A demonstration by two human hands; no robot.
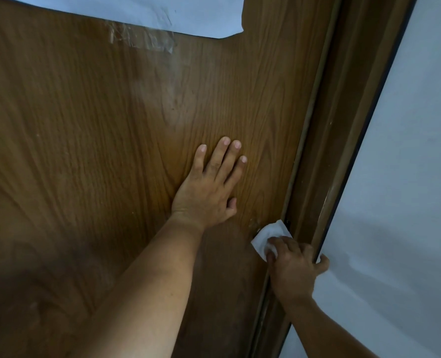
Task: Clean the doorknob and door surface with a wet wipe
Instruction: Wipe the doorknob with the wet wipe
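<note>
A brown wood-grain door [98,130] fills most of the view. My left hand [209,187] lies flat against the door surface, fingers spread, holding nothing. My right hand [294,267] is lower right at the door's edge, closed on a white wet wipe [268,235]. The wipe is pressed over something at the door's edge. A small dark metal part shows just above the wipe's left side. The doorknob itself is hidden under the wipe and my right hand.
A white paper sheet [142,11] is stuck to the door's top with clear tape [142,40]. The brown door frame [343,140] runs diagonally on the right. Beyond it is a white wall [408,164].
</note>
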